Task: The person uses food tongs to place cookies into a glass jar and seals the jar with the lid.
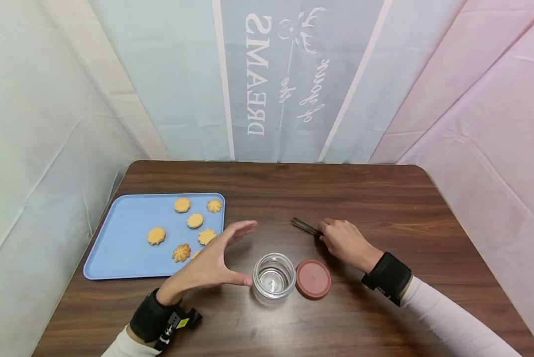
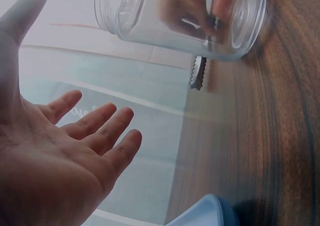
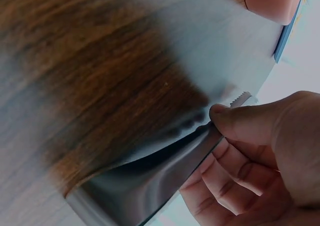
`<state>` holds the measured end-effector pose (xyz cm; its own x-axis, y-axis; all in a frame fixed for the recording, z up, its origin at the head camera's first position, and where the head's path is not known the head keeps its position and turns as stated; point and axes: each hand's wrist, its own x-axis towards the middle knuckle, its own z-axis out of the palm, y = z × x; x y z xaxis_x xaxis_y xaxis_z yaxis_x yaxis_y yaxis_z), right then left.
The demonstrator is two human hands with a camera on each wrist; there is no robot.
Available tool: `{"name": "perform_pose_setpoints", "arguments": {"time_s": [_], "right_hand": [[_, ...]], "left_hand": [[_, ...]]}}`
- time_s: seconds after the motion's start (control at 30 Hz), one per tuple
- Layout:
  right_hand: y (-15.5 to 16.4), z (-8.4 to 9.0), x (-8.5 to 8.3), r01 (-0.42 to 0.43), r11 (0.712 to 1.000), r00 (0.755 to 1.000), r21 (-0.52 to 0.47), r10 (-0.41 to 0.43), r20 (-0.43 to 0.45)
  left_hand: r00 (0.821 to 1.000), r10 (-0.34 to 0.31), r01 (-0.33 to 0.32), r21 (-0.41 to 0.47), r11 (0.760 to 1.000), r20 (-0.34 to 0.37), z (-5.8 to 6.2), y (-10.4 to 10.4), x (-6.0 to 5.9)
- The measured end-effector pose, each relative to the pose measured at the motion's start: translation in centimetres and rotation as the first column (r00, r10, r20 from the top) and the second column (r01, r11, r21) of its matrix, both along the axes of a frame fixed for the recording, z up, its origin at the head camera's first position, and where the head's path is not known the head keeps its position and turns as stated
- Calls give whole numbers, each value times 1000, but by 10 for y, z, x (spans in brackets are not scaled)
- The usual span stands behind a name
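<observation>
In the head view my left hand [image 1: 210, 263] reaches beside a clear glass jar [image 1: 273, 280], fingers spread and thumb near the rim. The left wrist view shows the palm [image 2: 55, 161] with nothing in it, apart from the jar [image 2: 150, 16]. My right hand [image 1: 347, 244] holds metal tongs [image 1: 305, 226] low over the table. Their serrated tip [image 3: 242, 98] and broad shiny bend [image 3: 150, 186] show in the right wrist view, pinched between thumb and fingers. The uncovered jar stands upright, with a reddish-brown lid [image 1: 313, 279] lying right of it.
A blue tray [image 1: 119, 238] sits on the left of the dark wooden table [image 1: 374, 193]. Several round, scalloped cookies [image 1: 156, 235] lie on its right half; my left hand partly covers one. Fabric curtains [image 1: 182, 99] enclose the table's back and sides.
</observation>
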<state>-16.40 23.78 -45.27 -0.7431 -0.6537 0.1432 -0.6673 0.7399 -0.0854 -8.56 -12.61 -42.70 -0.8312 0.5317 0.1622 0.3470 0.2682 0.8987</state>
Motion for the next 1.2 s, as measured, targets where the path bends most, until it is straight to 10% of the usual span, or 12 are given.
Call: {"name": "perform_pose_setpoints", "arguments": {"time_s": [1.2], "right_hand": [[-12, 36, 13, -79, 996, 988, -28, 75, -134]], "left_hand": [[967, 227, -217, 98, 971, -113, 14, 10, -17]]}}
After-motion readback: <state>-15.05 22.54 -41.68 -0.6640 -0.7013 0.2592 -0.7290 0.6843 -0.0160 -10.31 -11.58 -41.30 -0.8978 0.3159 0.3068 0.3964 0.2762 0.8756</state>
